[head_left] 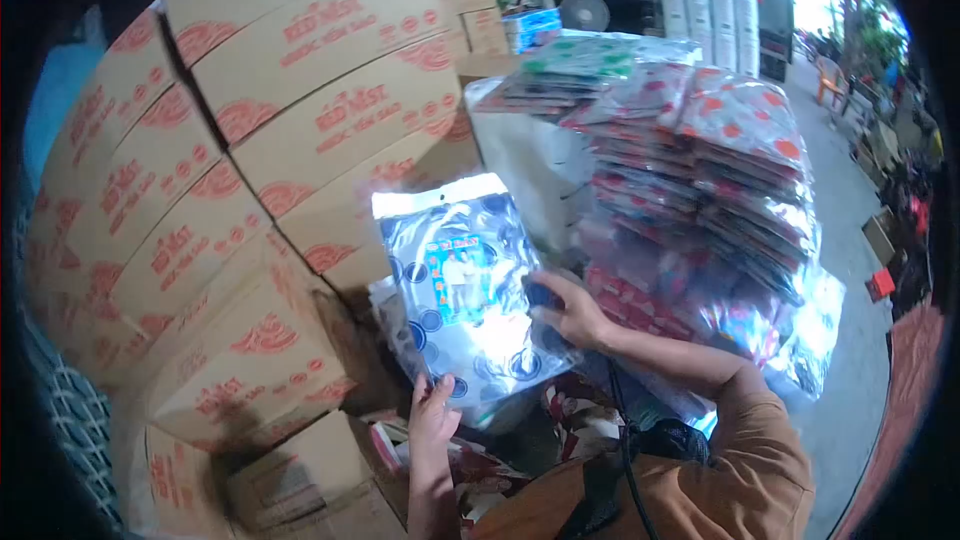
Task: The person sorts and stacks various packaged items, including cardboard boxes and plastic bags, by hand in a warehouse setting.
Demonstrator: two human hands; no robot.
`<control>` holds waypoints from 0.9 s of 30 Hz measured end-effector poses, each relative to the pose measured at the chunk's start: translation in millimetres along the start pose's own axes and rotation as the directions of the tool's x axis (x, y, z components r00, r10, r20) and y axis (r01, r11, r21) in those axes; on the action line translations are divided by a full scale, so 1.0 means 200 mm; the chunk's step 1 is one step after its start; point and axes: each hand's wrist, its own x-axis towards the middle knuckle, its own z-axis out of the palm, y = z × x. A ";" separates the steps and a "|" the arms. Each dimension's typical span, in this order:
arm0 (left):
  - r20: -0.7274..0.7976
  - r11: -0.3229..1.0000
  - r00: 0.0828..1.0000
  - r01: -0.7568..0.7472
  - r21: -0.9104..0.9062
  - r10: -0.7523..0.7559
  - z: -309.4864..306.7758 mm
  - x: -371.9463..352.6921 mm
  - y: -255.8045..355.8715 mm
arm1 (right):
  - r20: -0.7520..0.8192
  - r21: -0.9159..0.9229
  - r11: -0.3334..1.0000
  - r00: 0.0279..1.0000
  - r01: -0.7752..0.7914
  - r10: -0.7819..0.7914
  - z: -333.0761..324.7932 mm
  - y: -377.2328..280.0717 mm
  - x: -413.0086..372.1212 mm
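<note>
1. Packet (460, 290): between both hands, left of the stacked packets (740, 170).
2. Left hand (435, 414): pinching its bottom edge.
3. Right hand (572, 312): touching its right edge; cannot tell whether pinching.
4. Step, as judged: handling one packet; next move calls for support at both edges.

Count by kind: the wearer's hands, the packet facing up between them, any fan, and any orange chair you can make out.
Hands: 2 (left hand, right hand)
Face-up packet: 1
Fan: 1
Orange chair: 1
Total: 5
</note>
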 end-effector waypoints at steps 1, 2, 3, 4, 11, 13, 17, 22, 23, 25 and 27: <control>-0.026 0.999 1.000 0.001 0.054 0.000 0.04 0.02 -0.01 | -0.072 -0.027 0.999 0.997 0.039 -0.041 -0.08 -0.09 0.00; -0.052 0.994 0.999 0.005 0.106 0.001 0.08 0.03 -0.02 | -0.106 -0.054 0.998 0.994 0.030 -0.036 -0.16 -0.13 0.00; -0.037 0.994 0.999 0.025 0.107 -0.021 0.12 0.05 -0.04 | -0.144 -0.055 0.998 0.988 0.042 -0.049 -0.23 -0.18 0.00; 0.007 0.991 0.997 0.073 0.109 -0.075 0.17 0.07 -0.05 | -0.179 -0.056 0.997 0.982 0.053 -0.063 -0.30 -0.23 -0.01; 0.082 0.959 0.980 0.159 0.233 -0.183 0.21 0.12 -0.20 | -0.461 -0.641 0.754 0.714 0.143 -0.527 -1.01 -0.60 0.07; 0.044 0.943 0.980 0.174 0.283 -0.194 0.20 0.12 -0.22 | -0.626 -0.523 0.849 0.644 0.071 -0.440 -1.21 -0.67 0.11; -0.013 0.907 0.978 0.196 0.373 -0.207 0.22 0.12 -0.23 | -0.728 -0.285 0.932 0.583 0.222 -0.361 -1.74 -0.52 0.22; -0.043 0.895 0.976 0.215 0.391 -0.215 0.19 0.09 -0.24 | -0.724 -0.005 0.985 0.680 -0.175 0.117 -2.07 -0.21 0.17; -0.048 0.894 0.975 0.218 0.391 -0.216 0.18 0.09 -0.23 | -0.721 -0.001 0.961 0.666 -0.276 0.191 -2.09 -0.17 0.17; -0.059 0.897 0.976 0.218 0.385 -0.212 0.17 0.08 -0.23 | -0.682 0.007 0.942 0.687 -0.336 0.250 -2.17 -0.06 0.16; -0.093 0.877 0.970 0.242 0.415 -0.224 0.16 0.08 -0.23 | -0.717 -0.266 0.880 0.691 -0.393 0.092 -2.07 -0.18 0.15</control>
